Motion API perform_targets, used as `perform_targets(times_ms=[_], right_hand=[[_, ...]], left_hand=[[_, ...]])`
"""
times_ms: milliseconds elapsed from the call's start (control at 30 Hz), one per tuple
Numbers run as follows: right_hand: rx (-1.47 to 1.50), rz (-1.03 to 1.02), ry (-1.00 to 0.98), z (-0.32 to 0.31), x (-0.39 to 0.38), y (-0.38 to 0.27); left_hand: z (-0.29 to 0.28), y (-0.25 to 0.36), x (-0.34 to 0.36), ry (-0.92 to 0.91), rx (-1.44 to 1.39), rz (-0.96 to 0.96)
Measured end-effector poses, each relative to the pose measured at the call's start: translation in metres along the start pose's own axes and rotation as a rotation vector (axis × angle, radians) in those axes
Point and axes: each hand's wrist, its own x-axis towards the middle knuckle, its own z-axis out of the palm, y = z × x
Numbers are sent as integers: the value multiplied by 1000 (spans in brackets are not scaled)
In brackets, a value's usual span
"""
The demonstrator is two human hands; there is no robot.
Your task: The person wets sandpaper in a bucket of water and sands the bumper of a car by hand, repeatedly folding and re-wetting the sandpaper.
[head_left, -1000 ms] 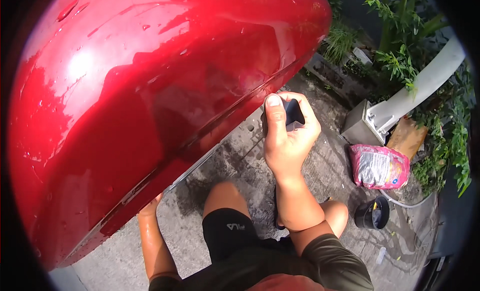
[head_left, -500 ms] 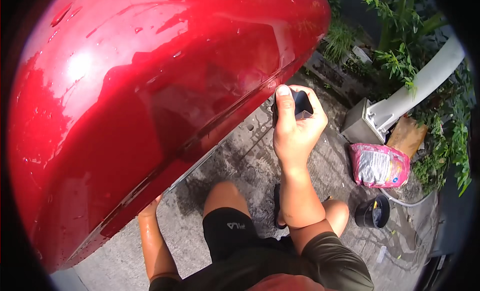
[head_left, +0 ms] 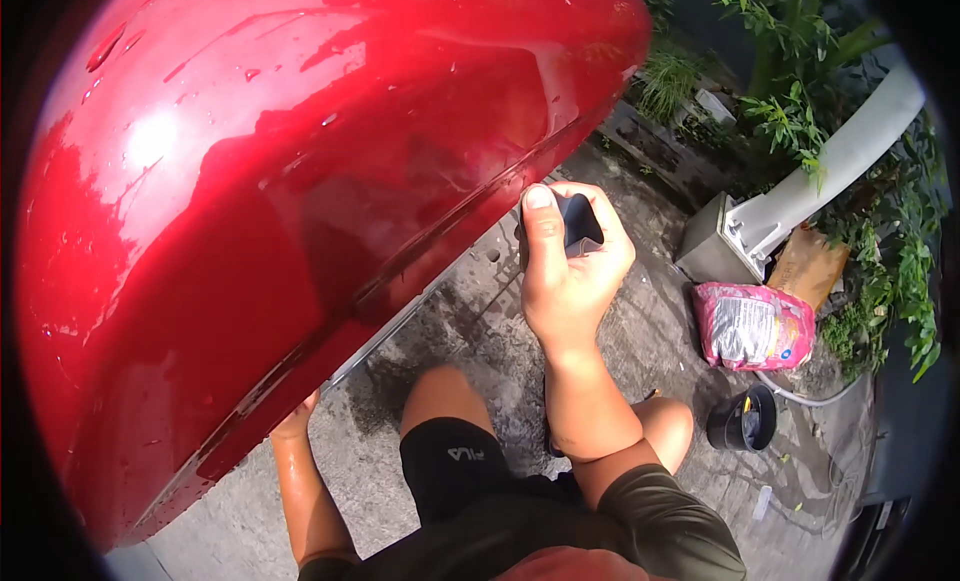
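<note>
head view: at the lower edge of a wet red panel (head_left: 330,231), a crouching person's right hand (head_left: 568,293) grasps a dark, bent sheet-like piece (head_left: 580,217), its exact kind hard to tell. the thumb lies along the near side and the fingers wrap the far one, a hold that seems meant to keep the piece curved and steady. it sits just beside the panel's edge; whether the two touch cannot be told. the left hand (head_left: 297,419) is partly hidden under the panel's lower rim, perhaps there for support, though whether its fingers grip anything cannot be seen. the right forearm rises from a bent elbow near the right knee, the wrist almost straight and the thumb pointing away from the body; the left arm reaches forward, elbow low. well apart, to the right on the concrete, stand a black bucket (head_left: 727,429) and a pink bag (head_left: 750,328), seemingly set clear of the legs.
</note>
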Motion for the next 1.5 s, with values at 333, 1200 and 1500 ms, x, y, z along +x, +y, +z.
perform_targets(times_ms=[333, 1200, 1500], right_hand=[[61, 85, -12, -7, 10, 4], [95, 98, -7, -7, 11, 7], [61, 90, 13, -6, 12, 6]], left_hand=[[-1, 4, 3, 10, -148, -95], [-6, 3, 15, 1, -100, -36], [-1, 1, 7, -17, -224, -129]])
